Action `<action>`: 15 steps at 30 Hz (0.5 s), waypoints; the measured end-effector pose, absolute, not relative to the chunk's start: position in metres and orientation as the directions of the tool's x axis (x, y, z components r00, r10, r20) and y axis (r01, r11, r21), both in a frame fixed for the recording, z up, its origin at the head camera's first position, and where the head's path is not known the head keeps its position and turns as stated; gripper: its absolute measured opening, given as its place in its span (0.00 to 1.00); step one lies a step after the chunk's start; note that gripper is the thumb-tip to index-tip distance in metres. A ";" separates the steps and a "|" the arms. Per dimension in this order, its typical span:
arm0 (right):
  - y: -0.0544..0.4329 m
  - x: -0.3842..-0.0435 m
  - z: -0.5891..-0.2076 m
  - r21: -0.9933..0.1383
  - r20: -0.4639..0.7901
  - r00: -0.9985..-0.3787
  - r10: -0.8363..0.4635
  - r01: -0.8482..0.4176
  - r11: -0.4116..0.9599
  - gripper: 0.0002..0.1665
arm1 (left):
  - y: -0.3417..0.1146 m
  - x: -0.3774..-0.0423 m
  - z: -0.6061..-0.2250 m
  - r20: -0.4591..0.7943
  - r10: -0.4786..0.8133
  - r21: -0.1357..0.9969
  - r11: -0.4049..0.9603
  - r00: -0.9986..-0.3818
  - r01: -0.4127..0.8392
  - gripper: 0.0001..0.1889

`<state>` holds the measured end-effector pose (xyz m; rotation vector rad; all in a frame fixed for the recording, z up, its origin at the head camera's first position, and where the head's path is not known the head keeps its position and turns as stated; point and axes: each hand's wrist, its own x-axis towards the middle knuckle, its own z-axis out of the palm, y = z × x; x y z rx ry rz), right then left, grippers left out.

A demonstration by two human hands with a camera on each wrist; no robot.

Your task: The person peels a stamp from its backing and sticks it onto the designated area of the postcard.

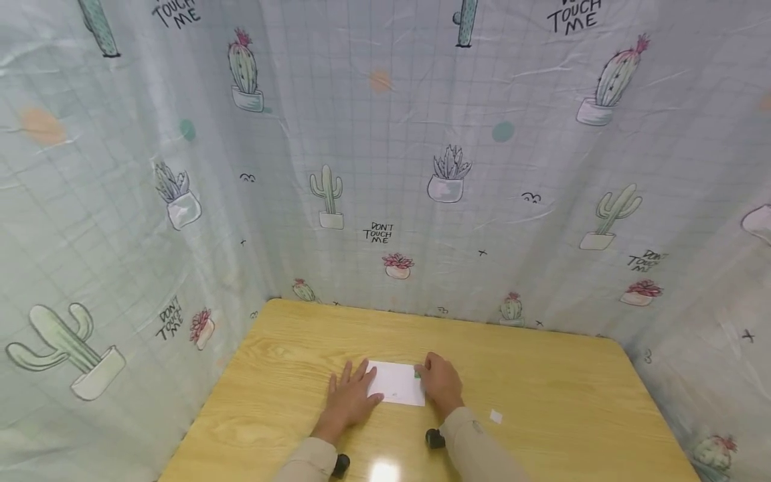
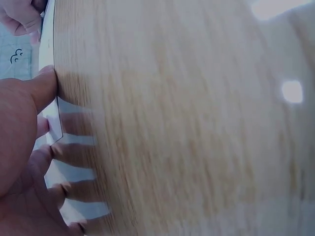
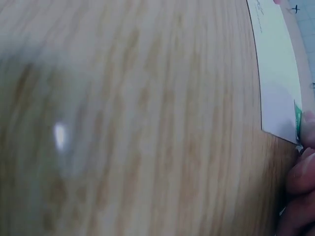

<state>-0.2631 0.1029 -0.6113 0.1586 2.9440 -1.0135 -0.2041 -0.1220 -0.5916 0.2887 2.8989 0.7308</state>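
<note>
A white envelope (image 1: pixel 394 383) lies flat on the wooden table, with faint handwriting near its lower edge. My left hand (image 1: pixel 351 399) rests palm down at its left end, fingers spread, the thumb and a fingertip on the paper. In the left wrist view the thumb (image 2: pixel 45 86) presses the envelope's near edge. My right hand (image 1: pixel 442 380) is at the upper right corner with its fingers curled, pinching a small green stamp (image 1: pixel 417 375) against the paper. The right wrist view shows the green stamp (image 3: pixel 298 118) at the corner, partly hidden by the fingertips.
A small white paper square (image 1: pixel 496 416) lies on the wooden table (image 1: pixel 554 388) to the right of the right forearm. A cactus-print curtain (image 1: pixel 385 134) encloses the table's back and sides. Dark wrist cameras (image 1: pixel 435 438) sit near the sleeves.
</note>
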 end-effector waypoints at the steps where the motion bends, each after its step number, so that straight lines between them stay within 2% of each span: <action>1: 0.103 -0.263 -0.610 -0.613 -0.063 -0.993 0.097 0.115 0.782 0.20 | -0.122 -0.204 -0.593 -0.091 0.218 0.479 0.865 -0.972 0.150 0.34; 6: 0.103 -0.260 -0.605 -0.605 -0.080 -0.992 0.094 0.123 0.787 0.22 | -0.120 -0.205 -0.594 -0.095 0.217 0.467 0.872 -0.972 0.149 0.33; 15: 0.108 -0.255 -0.601 -0.631 -0.088 -0.995 -0.043 0.022 0.776 0.25 | -0.125 -0.206 -0.592 -0.082 0.207 0.450 0.880 -0.975 0.149 0.34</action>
